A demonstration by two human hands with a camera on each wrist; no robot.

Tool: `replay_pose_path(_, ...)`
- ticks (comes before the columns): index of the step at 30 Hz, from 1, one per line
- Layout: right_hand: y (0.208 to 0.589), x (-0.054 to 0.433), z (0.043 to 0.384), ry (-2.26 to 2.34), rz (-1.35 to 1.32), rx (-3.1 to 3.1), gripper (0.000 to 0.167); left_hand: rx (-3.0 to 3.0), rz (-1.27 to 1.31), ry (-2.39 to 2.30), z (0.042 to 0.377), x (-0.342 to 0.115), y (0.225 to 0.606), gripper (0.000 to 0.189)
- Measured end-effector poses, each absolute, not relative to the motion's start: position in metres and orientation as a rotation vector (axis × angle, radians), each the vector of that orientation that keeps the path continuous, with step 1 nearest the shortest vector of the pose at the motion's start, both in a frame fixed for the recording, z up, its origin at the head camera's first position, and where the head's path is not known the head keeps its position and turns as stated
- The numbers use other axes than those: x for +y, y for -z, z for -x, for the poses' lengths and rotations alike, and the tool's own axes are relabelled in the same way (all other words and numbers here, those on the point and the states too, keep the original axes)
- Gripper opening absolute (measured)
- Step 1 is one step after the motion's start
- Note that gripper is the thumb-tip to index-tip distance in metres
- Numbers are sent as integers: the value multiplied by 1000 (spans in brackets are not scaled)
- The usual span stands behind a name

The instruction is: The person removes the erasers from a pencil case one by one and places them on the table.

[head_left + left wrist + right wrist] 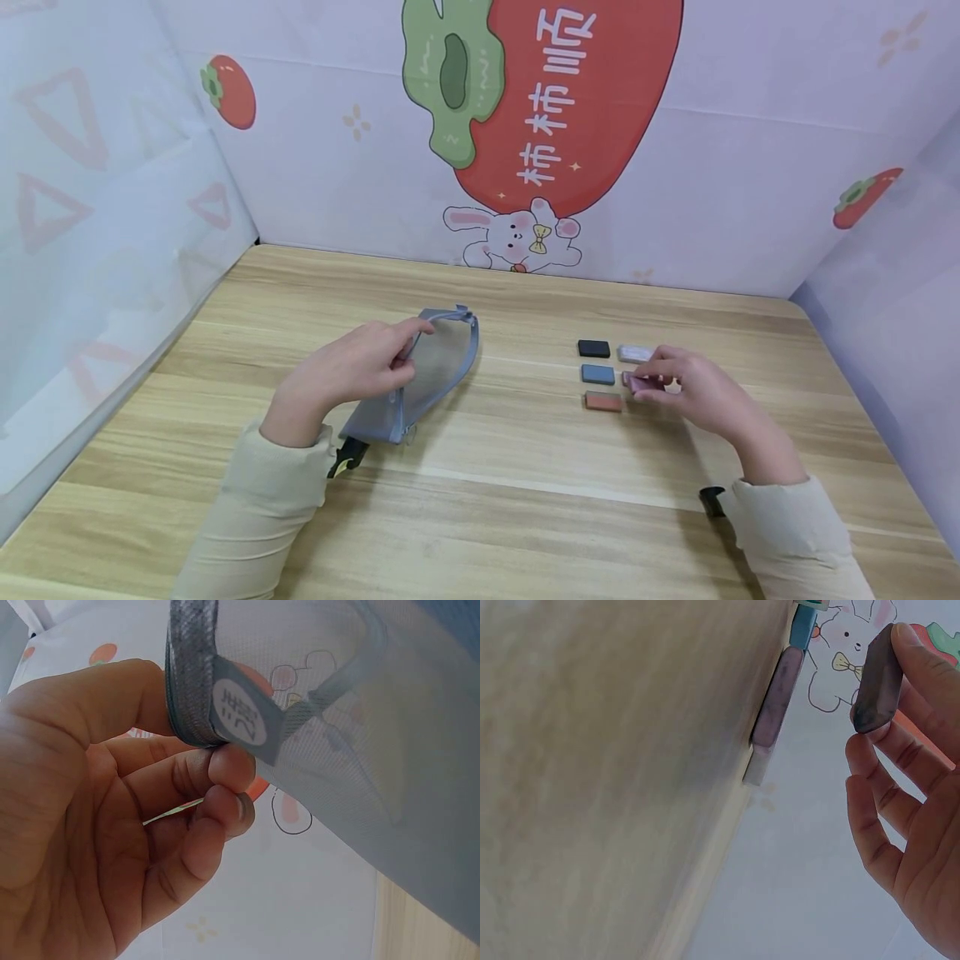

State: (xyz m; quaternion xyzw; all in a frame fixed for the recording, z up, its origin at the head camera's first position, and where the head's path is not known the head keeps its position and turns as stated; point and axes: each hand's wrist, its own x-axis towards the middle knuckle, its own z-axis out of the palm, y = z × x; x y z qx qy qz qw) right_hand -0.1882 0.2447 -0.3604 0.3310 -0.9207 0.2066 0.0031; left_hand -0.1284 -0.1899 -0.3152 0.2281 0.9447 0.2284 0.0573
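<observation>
My left hand (pixel 356 362) grips the zipped edge of a grey-blue mesh pencil pouch (pixel 442 358), whose mouth gapes toward the right. In the left wrist view, a small printed tag (pixel 244 712) hangs from the zip band beside the fingers. Over on the right, my right hand (pixel 693 387) pinches a purple eraser (pixel 879 682) between thumb and fingers, tilted and raised off the tabletop in the right wrist view. Another purple eraser (pixel 778 697) lies on the table beside it. Close by are a white eraser (pixel 634 354) and a blue eraser (pixel 597 374).
A black eraser (pixel 593 348) lies behind the blue one, and an orange-red eraser (pixel 603 402) in front. The wooden table (pixel 480 517) meets a printed white backdrop (pixel 322 183) at the back, with side walls left and right. Black straps show at both wrists.
</observation>
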Motion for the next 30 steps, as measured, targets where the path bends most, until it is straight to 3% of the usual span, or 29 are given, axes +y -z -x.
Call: replay_pose_path(30,363,250,194,-455,-1147,-3043,12,2875,-706,-682,130,-190,318,47)
